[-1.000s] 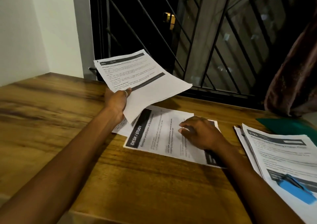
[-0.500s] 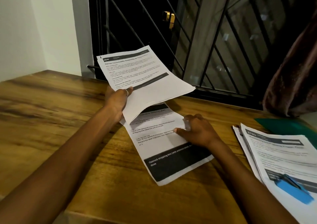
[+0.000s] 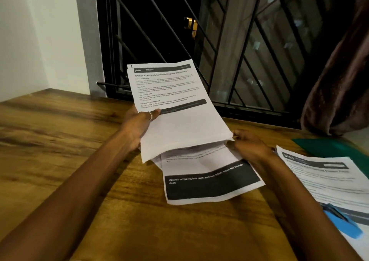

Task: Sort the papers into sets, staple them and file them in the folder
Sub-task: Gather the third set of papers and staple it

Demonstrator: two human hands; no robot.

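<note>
- Gathering pages here: the left hand (image 3: pixel 137 128) grips the sheaf (image 3: pixel 179 109) by its left edge. The thumb, wearing a ring (image 3: pixel 150 115), lies across the top page, and the sheaf is tilted above the counter (image 3: pixel 79 145).
- The right hand (image 3: pixel 250 148) sits at the sheaf's lower right corner with its fingers curled. It looks to pinch the right edge of the loose sheet (image 3: pixel 209 183), the one with the dark band across its foot.
- That loose sheet pokes out below the sheaf with its top end tucked under it. I cannot tell whether its foot rests on the counter or floats just over it.
- Right of the sheaf lies the sorted pile (image 3: pixel 323 183) with the blue stapler (image 3: pixel 341 225) on it. The green folder (image 3: pixel 327 147) peeks out behind that pile.
- Risk now: the loose sheet is going in skewed and its foot sticks out well past the sheaf's bottom edge. A staple driven before the edges are squared would likely catch it crooked or miss it.
- Another risk: the left hand grips one edge only, so the lower pages sag and could fan out and slide onto the counter.
- Change from half a second ago: the right hand lay flat on the loose sheet, pressing it to the counter. Now it is up at the sheaf's corner and the sheet has come up closer under the sheaf.
</note>
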